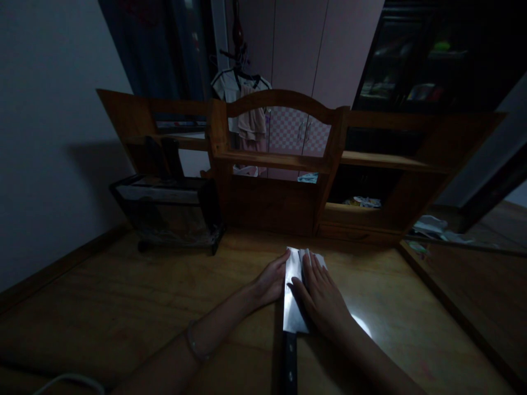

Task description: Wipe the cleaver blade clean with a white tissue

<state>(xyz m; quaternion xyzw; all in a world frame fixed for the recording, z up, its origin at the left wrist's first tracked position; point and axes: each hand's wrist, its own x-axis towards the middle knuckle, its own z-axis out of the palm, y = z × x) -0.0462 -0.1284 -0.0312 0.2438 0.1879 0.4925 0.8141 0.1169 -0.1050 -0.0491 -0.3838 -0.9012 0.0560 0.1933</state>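
Note:
A cleaver (293, 307) with a broad shiny blade points away from me over the wooden desk, its black riveted handle (291, 359) toward me. My left hand (272, 278) grips the blade's left edge near the far end, thumb on top and fingers partly hidden beneath. A folded white tissue or cloth (320, 260) lies against the right side of the blade. Over it, my right hand (323, 293) presses with its fingers close together, the thumb reaching across the blade. Nothing holds the handle.
Back left stands a black-framed knife holder (164, 211) with dark handles sticking up. A wooden shelf unit (272, 206) lines the desk's (164, 307) far edge. At bottom left lies a white cable (74, 377). A raised wooden edge (448, 307) runs along the right.

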